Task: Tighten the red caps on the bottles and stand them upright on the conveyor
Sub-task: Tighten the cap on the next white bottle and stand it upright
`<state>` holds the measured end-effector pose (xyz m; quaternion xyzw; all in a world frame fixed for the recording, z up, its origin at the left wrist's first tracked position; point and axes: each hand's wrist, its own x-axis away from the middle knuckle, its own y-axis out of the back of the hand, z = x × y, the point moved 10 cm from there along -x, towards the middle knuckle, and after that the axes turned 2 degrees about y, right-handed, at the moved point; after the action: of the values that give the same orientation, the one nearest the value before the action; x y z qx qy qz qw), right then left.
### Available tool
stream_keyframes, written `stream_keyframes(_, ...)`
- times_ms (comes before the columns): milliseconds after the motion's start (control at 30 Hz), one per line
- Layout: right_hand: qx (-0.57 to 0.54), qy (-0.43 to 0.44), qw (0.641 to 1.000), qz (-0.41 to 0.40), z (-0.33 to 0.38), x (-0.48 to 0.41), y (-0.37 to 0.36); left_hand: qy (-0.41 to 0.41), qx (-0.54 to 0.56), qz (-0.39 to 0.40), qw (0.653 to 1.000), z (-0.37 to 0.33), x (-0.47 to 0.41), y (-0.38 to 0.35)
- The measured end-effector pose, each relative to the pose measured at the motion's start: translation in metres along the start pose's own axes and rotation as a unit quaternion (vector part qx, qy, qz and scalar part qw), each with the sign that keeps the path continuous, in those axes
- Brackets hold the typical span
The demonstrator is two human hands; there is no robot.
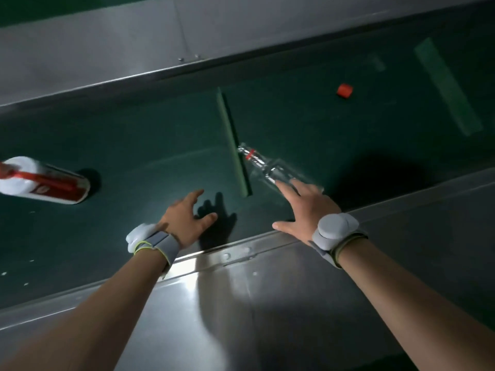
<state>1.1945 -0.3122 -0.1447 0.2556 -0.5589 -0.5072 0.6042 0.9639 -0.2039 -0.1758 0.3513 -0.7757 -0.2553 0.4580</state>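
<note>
Down on the dark green conveyor [134, 135], a clear glass bottle [267, 167] lies on its side with its neck pointing away from the person and up against a pale green cleat [231, 143] that crosses the belt. A red band rings the bottle's neck, and the mouth carries no cap. One loose red cap [345, 91] sits well apart from it, farther along the belt toward the far steel rail [107, 57].

The right hand [302, 210] reaches out over the near steel rail [241, 253] with its fingers [285, 188] spread and released; the fingertips touch the bottle's wide base end, but nothing is gripped. The thumb points left, just above the rail's edge. The left hand [187, 215] hovers over bare belt to the left of the cleat, its fingers likewise loose and empty, casting a sharp shadow on the belt beside it.

Both wrists wear grey strapped bands, the right wristband [334, 231] carrying a round grey puck, the left wristband [152, 242] a white housing.

At the far left edge, a white bottle with a red label [42, 180] lies tilted on the belt, blurred, well apart from both hands.
</note>
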Motion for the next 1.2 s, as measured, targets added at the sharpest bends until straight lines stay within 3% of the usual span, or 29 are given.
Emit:
stream_keyframes(133,0.025,0.004,0.999,0.021,-0.051,-0.01,0.005,0.008,0.02,0.002,1.0,-0.046,-0.013,-0.027)
stream_keyframes(333,0.038,-0.004,0.996,0.082,-0.056,-0.049,-0.014,-0.002,0.022,-0.008,1.0,-0.075,-0.022,-0.04)
stream_keyframes(833,-0.001,-0.152,0.985,0.078,-0.052,-0.102,-0.051,-0.064,0.008,0.036,0.997,-0.073,-0.026,-0.031)
stream_keyframes(1200,-0.013,-0.167,0.983,0.072,-0.056,-0.099,-0.052,-0.083,0.0,0.061,0.995,-0.078,-0.042,-0.039)
